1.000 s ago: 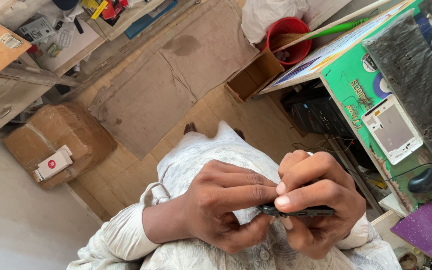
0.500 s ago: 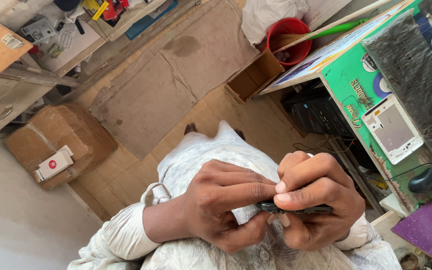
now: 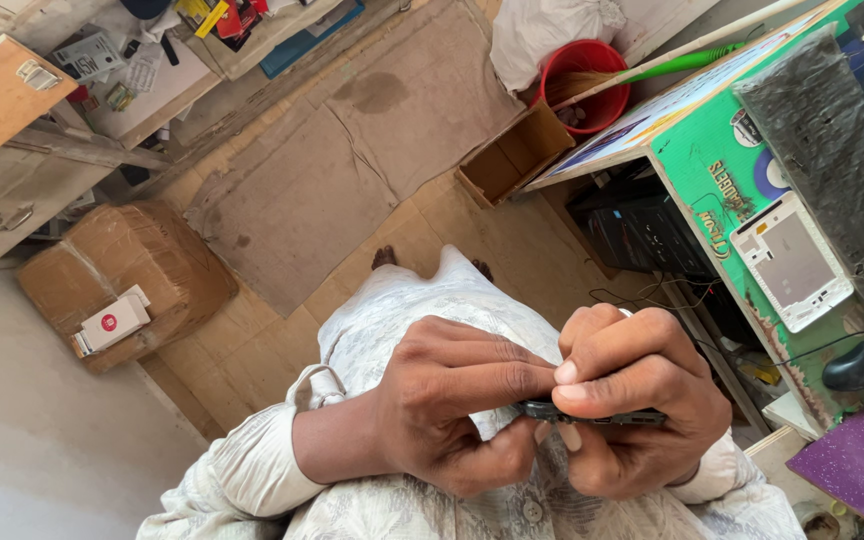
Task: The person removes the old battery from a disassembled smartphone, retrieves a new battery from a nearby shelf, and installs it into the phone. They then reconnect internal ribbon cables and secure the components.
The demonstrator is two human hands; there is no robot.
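Observation:
A thin dark phone (image 3: 592,413) is seen edge-on, held over my lap by both hands. My left hand (image 3: 447,405) wraps its left end, with the index finger stretched along the top edge and the thumb underneath. My right hand (image 3: 637,400) grips the right part, thumb pressed on the top edge close to the left fingertip. Most of the phone is hidden by my fingers. I wear pale patterned clothing (image 3: 422,300).
To the right stands a green desk (image 3: 722,190) with a white phone back panel (image 3: 792,262), a dark keyboard (image 3: 832,170) and a black mouse (image 3: 854,366). Beyond my knees lie a floor mat (image 3: 352,170), a red bucket (image 3: 584,82), an open cardboard box (image 3: 512,155) and a taped parcel (image 3: 122,275).
The hands keep the same grip on the phone. Only small finger shifts show along its top edge.

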